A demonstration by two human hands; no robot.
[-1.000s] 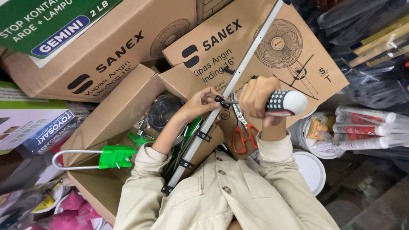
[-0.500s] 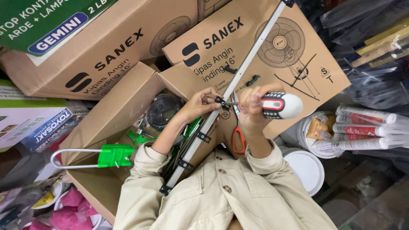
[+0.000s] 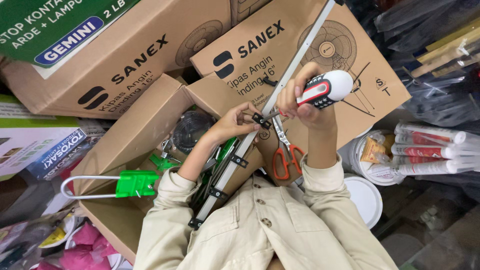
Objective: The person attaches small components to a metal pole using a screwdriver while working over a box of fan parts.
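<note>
Now, versus a second ago | right hand (image 3: 305,102) grips screwdriver (image 3: 320,91), raised, tip at black bracket (image 3: 261,120) | left hand (image 3: 239,120) pinches bracket on white rail (image 3: 280,82) | orange scissors (image 3: 282,157) below.

Setting: hardware or electrical shop stockroom. Evidence: stacked brown fan cartons (image 3: 150,55), sealant tubes (image 3: 430,150) bundled at right, packaged goods (image 3: 35,150) crowded at left, white bucket (image 3: 357,160).
</note>
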